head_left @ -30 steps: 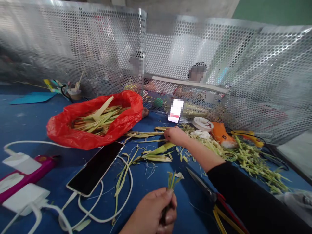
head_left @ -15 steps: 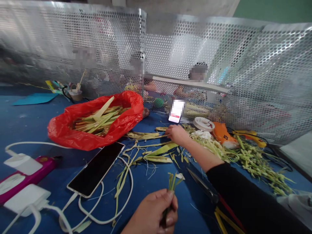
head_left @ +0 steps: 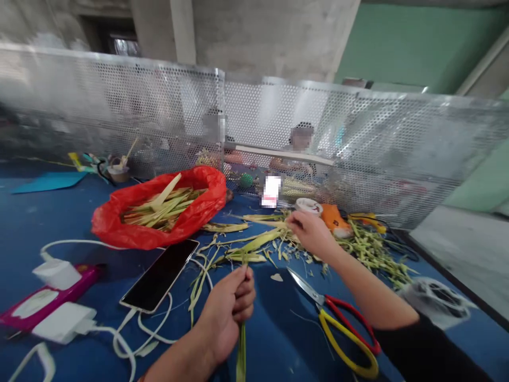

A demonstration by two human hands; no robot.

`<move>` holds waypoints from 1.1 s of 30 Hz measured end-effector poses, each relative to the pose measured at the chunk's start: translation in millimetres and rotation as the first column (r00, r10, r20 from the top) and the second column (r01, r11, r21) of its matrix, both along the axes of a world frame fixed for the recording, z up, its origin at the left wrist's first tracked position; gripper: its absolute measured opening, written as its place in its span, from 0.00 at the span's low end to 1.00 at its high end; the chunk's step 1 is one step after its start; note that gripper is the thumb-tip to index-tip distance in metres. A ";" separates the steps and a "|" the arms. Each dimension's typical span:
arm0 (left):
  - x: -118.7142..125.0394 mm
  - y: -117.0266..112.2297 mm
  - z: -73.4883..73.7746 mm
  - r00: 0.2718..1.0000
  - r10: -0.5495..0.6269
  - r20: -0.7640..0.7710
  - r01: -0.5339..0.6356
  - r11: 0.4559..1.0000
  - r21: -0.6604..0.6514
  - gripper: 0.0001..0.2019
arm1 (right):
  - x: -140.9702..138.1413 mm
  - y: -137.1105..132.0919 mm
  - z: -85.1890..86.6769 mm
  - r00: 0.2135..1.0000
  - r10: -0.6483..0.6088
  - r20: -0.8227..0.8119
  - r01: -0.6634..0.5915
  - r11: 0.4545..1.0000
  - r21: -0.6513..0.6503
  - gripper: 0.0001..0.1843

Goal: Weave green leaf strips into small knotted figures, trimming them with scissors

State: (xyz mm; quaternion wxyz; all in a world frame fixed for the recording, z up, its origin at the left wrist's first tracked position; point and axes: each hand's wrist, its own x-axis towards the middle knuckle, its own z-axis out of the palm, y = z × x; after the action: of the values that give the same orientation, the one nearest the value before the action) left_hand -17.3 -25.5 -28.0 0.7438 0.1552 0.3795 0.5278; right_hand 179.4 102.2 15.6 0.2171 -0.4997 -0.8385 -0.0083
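My left hand [head_left: 233,300] is closed around a narrow bundle of green leaf strips [head_left: 241,353]. The long end of the bundle hangs below the fist, and a short tip pokes out above the thumb. Farther off, my right hand [head_left: 312,233] pinches the end of a pale dried leaf strip [head_left: 268,223] over the scattered leaves. A broad yellow-green leaf [head_left: 262,240] lies just left of that hand. Scissors [head_left: 318,300] with one red and one yellow handle rest on the blue table under my right forearm, blades partly apart.
A red plastic bag [head_left: 149,241] full of leaf strips stands left, by a charging phone [head_left: 161,278] and a magenta power strip [head_left: 85,273]. Behind are a lit phone [head_left: 271,191], a tape roll [head_left: 308,206], an orange packet [head_left: 335,217] and a perforated metal screen [head_left: 254,116]. People sit beyond it.
The view has tilted upward. My right hand has moved right across the leaves, with a strip trailing from its fingers. My left hand has gone slightly forward, still gripping the leaf bundle.
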 end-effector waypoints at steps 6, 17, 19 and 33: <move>17.8 -1.6 8.9 0.993 -0.058 -0.102 0.070 0.991 0.118 0.14 | 42.2 -81.1 -27.1 0.637 -0.241 -0.732 0.034 0.958 -0.285 0.07; 66.6 16.8 17.5 0.891 -0.126 -0.437 0.241 0.945 0.221 0.20 | 0.6 -115.7 -41.1 0.237 -0.305 -0.922 -0.223 0.907 -0.357 0.18; 64.7 18.7 12.3 0.871 -0.119 -0.476 0.243 0.947 0.209 0.19 | 0.4 -118.2 -46.4 0.208 -0.318 -0.925 -0.265 0.892 -0.366 0.18; 52.7 22.6 11.7 0.762 -0.354 -0.542 0.536 0.815 0.220 0.14 | 13.2 -121.0 -37.5 0.074 -0.594 -0.801 -0.704 0.538 -0.464 0.10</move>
State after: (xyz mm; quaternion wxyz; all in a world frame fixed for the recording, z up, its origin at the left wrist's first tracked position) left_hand 35.4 -2.9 -16.3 0.6902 0.5015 0.3977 0.3376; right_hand 192.7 -18.8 -21.9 0.4511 -0.3454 -0.3472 0.7461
